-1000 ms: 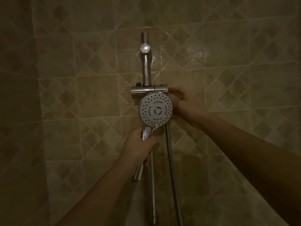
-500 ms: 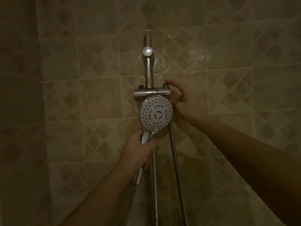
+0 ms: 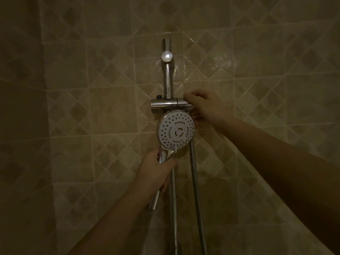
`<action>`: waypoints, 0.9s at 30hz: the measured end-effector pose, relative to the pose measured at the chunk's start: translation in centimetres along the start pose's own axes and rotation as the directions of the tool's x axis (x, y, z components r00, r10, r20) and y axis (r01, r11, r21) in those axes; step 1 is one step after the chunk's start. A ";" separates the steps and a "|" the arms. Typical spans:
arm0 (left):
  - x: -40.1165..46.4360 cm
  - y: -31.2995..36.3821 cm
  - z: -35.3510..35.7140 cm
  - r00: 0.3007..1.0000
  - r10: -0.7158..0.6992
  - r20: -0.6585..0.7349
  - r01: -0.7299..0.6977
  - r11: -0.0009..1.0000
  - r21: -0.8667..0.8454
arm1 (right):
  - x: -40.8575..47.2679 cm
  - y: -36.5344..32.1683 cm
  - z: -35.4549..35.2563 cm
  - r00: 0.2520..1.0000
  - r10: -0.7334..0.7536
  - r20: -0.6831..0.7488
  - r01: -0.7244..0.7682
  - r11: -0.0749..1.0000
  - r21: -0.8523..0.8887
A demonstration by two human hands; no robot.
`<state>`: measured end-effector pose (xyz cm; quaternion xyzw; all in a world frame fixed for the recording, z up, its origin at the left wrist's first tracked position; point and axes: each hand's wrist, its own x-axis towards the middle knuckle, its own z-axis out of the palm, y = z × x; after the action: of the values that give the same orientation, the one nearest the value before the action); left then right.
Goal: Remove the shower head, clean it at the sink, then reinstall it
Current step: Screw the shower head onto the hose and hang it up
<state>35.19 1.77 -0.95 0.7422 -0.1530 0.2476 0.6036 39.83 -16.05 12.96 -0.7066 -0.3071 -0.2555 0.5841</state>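
Tiled wall: left hand wraps the shower head handle below the holder; right hand pinches the holder's end (likely bracing it).

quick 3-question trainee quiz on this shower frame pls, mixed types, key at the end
1. True or false: the shower head faces the camera.
2. Multiple choice: the left hand is closed around A) the hose B) the shower head's handle C) the slide rail.
3. Fill in: the right hand grips the right end of the chrome ____ just above the head.

Key: 1 true; 2 B; 3 bracket.
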 end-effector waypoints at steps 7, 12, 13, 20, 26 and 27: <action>0.1 0.1 0.1 1.000 0.003 -0.019 -0.003 1.000 -0.009 | 0.4 -1.3 0.1 0.997 0.037 -0.071 -0.047 0.988 -0.146; -0.1 0.1 0.1 1.000 -0.003 -0.018 0.003 1.000 0.002 | 0.6 -1.2 0.3 0.993 -0.036 -0.113 0.003 0.961 -0.276; -0.2 0.1 0.1 1.000 0.001 -0.014 -0.001 1.000 0.007 | 0.6 -1.0 0.4 0.991 -0.047 -0.122 0.009 0.955 -0.297; -1.0 0.2 -0.6 1.000 0.018 -0.005 -0.018 0.999 -0.034 | 1.0 -1.1 0.8 0.977 -0.117 -0.177 0.047 0.933 -0.358; -1.3 0.6 -1.4 0.999 0.029 -0.013 -0.030 0.999 -0.039 | 0.9 -1.5 0.9 0.961 -0.232 -0.154 0.137 0.875 -0.464; -1.5 0.7 -1.6 0.999 0.039 -0.008 -0.039 0.998 -0.040 | 0.9 -1.5 1.0 0.957 -0.247 -0.152 0.149 0.868 -0.473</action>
<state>33.31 3.05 -0.97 0.7259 -0.1703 0.2589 0.6140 39.37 -14.79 14.42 -0.7579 -0.2467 -0.4516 0.4010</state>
